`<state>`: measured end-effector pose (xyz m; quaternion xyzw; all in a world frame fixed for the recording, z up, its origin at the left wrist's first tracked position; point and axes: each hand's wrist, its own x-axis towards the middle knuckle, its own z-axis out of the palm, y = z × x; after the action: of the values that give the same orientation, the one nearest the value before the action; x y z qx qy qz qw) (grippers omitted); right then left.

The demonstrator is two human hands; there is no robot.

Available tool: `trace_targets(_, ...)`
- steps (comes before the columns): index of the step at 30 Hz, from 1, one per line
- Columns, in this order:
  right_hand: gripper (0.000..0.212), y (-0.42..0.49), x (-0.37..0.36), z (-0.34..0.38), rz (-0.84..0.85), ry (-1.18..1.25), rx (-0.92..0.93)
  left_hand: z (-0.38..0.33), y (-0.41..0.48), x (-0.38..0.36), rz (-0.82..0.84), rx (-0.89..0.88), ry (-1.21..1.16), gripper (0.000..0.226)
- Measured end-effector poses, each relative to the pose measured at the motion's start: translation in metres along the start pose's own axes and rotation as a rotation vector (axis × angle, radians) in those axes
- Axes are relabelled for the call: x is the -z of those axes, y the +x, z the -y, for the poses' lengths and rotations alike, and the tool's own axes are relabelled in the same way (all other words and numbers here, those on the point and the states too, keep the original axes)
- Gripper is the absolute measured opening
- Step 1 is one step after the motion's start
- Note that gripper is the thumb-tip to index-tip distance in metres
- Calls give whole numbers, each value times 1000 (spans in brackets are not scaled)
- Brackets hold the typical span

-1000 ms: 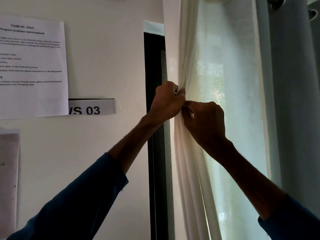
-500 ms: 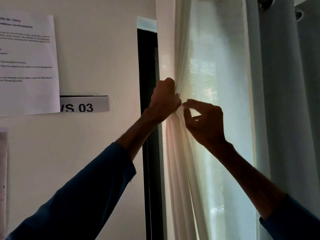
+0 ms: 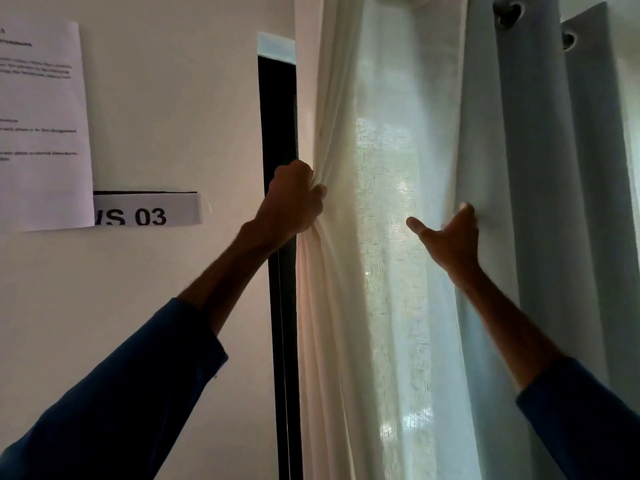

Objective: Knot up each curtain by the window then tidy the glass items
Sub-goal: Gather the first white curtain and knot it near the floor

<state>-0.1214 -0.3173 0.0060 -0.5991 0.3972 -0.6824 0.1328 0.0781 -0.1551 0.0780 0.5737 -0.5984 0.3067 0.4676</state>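
A sheer cream curtain (image 3: 388, 140) hangs over the bright window. My left hand (image 3: 294, 206) grips its left edge, bunched into folds at about chest height of the panel. My right hand (image 3: 450, 237) is off to the right at the sheer curtain's right edge, thumb spread wide to the left and fingers touching the fabric where it meets the grey-blue eyelet curtain (image 3: 554, 168). The fingertips are partly hidden by the cloth. No glass items are in view.
A dark window frame (image 3: 278, 133) runs down just left of the sheer curtain. On the white wall to the left hang a printed sheet (image 3: 41, 126) and a label reading "VS 03" (image 3: 149, 211). The curtain rod end (image 3: 507, 12) shows at top right.
My right hand let go of the bunched fabric beside my left hand and swung right across the sheer panel to its far edge. My left hand keeps its grip.
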Motion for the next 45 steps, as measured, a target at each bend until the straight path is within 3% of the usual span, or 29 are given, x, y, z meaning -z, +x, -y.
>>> trace_targets(5,103,-2,-9,-4,23,104,-59,-2,-2,3,9,-18,40,51)
trace_targets(7,86,-3,-12,-4,-8,87,-14,-1,-2,3,-3,-23,43,50)
trace_targets(11,26,-15,-16,6,-195,-151,335,5,-3,-1,-21,-33,67,49)
trace_targets(13,14,-27,-20,19,-226,-313,494,4,-5,-3,-17,-25,112,44)
trace_targets(17,16,-58,-35,63,-226,-467,664,0,-4,-5,28,-18,128,36)
trace_targets(22,16,-88,-51,117,-156,-268,794,2,3,6,84,-28,264,7)
trace_targets(25,20,-106,-59,128,-145,-275,894,22,9,19,11,-187,313,26)
trace_targets(28,20,-104,-60,120,-139,-310,848,31,6,26,116,-94,246,33)
trace_targets(33,18,-91,-54,85,-160,-384,785,16,5,12,95,-52,104,45)
trace_targets(37,14,-86,-38,69,-187,-465,751,-3,-2,-1,93,-88,50,43)
trace_targets(45,17,-89,-23,64,-169,-364,769,-15,-6,-21,52,-121,34,43)
